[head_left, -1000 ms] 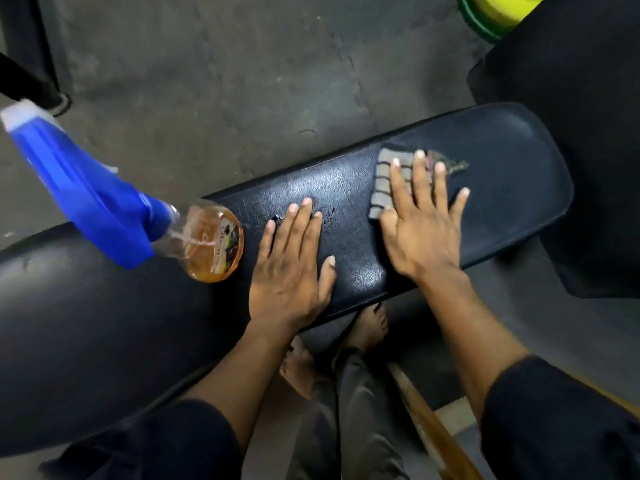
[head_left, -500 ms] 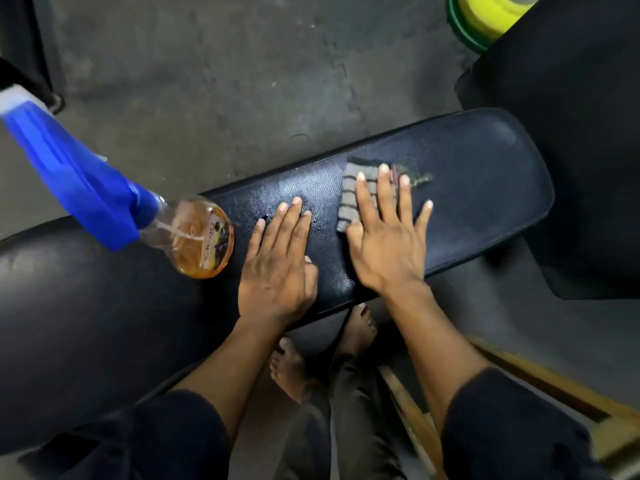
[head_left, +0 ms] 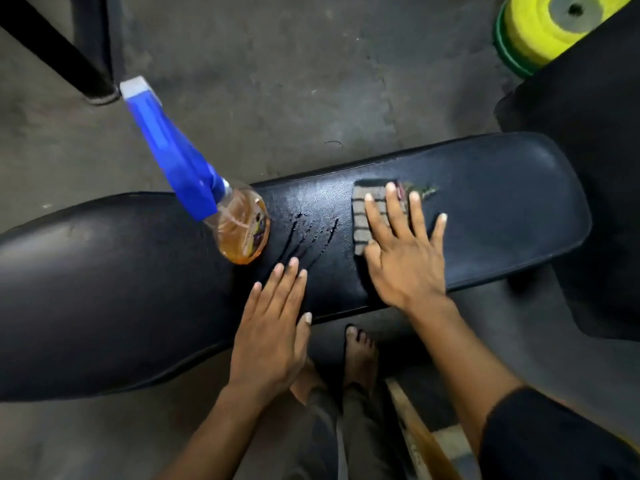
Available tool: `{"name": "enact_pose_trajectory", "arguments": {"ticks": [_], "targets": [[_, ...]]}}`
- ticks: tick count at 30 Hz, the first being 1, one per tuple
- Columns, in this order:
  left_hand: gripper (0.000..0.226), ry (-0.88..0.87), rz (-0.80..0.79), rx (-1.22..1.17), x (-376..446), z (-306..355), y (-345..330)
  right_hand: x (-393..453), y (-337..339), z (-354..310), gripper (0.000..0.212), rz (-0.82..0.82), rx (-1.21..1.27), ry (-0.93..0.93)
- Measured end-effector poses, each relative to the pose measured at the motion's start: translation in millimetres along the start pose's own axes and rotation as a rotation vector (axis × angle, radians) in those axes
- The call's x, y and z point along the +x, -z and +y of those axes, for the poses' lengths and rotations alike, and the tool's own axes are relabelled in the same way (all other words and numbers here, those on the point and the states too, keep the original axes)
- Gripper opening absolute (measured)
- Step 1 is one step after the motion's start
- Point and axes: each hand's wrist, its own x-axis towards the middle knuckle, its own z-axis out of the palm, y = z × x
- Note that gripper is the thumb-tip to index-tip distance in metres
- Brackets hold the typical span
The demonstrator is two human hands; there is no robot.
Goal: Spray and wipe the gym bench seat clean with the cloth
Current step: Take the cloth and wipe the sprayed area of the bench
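Both arms are bare from the wrist up to about the elbow, where loose black fabric sleeves (head_left: 554, 441) take over. The bare left hand (head_left: 270, 341) and bare right hand (head_left: 405, 258) have no rings, watch or gloves, with short pale nails. Lower down are grey cloth trousers (head_left: 332, 441) and bare feet (head_left: 360, 358), no shoes.

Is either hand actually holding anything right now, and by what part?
Nothing is gripped. The right hand presses flat on the cloth's top; the left hand lies open on the bench seat.
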Motion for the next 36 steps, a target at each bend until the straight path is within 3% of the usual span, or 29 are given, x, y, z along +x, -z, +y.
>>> {"name": "enact_pose_trajectory", "arguments": {"ticks": [3,7,10,14,18,23,27,30,36], "targets": [[0.066,0.115,0.010,-0.065,-10,4,1,12,-4,-41,0.077,-0.021,-0.014,0.133],[0.065,0.264,0.037,-0.089,-25,-1,7,-34,-18,-56,0.078,-0.044,-0.051,0.277],[0.066,0.330,0.081,-0.058,-30,-18,17,-55,-14,-32,0.079,-0.085,-0.095,0.256],[0.068,0.400,0.117,-0.023,-10,-46,30,-20,1,-25,0.075,-0.071,-0.084,0.115],[0.071,0.409,0.145,0.028,19,-62,32,6,-3,-71,0.077,-0.035,-0.014,0.143],[0.071,0.442,0.168,0.053,30,-64,28,-51,-24,-73,0.075,-0.033,-0.080,0.258],[0.069,0.417,0.191,0.127,29,-63,26,-60,-19,-51,0.077,-0.083,-0.110,0.174],[0.069,0.414,0.206,0.144,29,-65,23,-28,-11,-70,0.076,-0.049,-0.057,0.086],[0.070,0.413,0.199,0.139,27,-67,19,-21,-23,-115,0.075,-0.022,-0.034,0.149]]}}
